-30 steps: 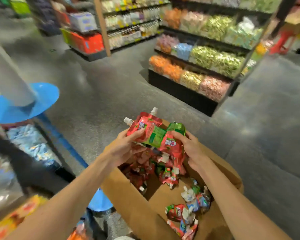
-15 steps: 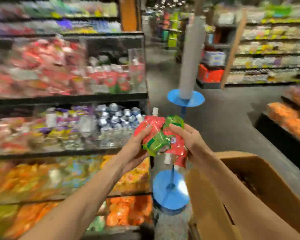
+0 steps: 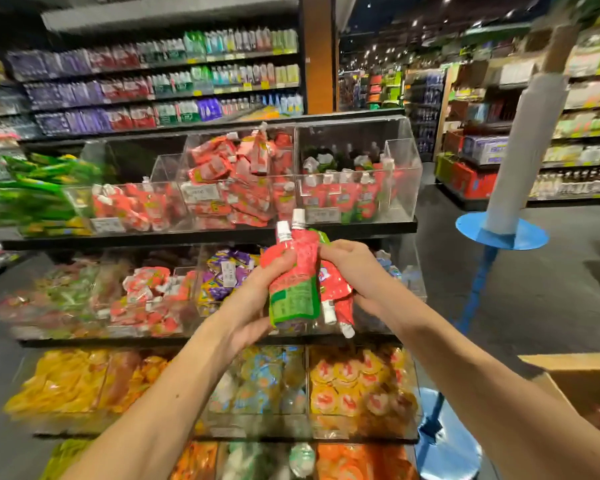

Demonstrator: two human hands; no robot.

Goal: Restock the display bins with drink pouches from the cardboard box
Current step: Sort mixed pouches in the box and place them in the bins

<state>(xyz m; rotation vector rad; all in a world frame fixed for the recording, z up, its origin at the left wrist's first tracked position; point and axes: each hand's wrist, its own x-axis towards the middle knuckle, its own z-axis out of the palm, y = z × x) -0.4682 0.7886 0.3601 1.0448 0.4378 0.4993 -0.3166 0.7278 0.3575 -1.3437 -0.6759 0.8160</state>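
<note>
- The left hand curls its fingers and thumb round a bunch of red-and-green foil drink pouches with white screw caps, grasping it from the left.
- The right hand grips the same bunch from the right, its fingers wrapped over the red pouches.
- In the bunch, the front pouches stand upright with two caps pointing up. At least two others hang upside down, their caps showing below the right hand.
- The bunch is held in the air before the middle tier of the shelf rack, just below the front edge of the top tier.
- On the top tier sit clear plastic display bins. The bin at the right end holds matching pouches standing upright, the middle bin is heaped with red pouches, and the left bin holds fewer.
- The lower tiers carry clear bins of purple, yellow and orange packets.
- A brown cardboard box shows its open rim at the lower right corner of the view, apart from both hands.
- A white post on a round blue disc stands to the right of the rack.
</note>
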